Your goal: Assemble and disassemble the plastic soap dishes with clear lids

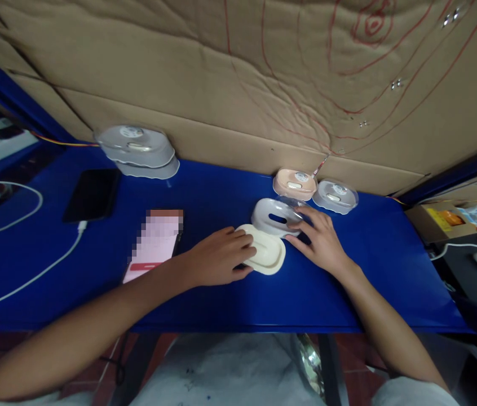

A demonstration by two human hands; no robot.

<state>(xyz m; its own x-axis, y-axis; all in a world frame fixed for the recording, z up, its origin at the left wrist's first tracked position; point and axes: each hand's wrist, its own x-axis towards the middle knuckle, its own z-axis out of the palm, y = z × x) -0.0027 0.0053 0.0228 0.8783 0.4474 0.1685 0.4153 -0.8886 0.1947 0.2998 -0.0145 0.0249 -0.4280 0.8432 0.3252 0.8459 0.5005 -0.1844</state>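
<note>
My left hand point(224, 256) is closed on the left end of a cream oval tray point(270, 256), fingers curled over its rim and thumb low at the near side. My right hand point(317, 239) grips the right end of a grey oval shell with a dark slot point(274, 217), shaped like a soap dish part. The thumb is at its near edge and the fingers lie over its far right side. A clear plastic piece point(292, 201) shows behind the shell, partly hidden by those fingers. The tray's far edge overlaps or touches the shell; I cannot tell which.
A peach soap dish point(293, 183) and a grey one point(335, 197) stand behind my right hand. Stacked grey dishes with clear covers point(135, 148) sit at the back left. A lit phone point(156, 242), a dark phone point(92, 194) and a white cable point(58, 262) lie left. Cardboard point(204, 96) walls the back.
</note>
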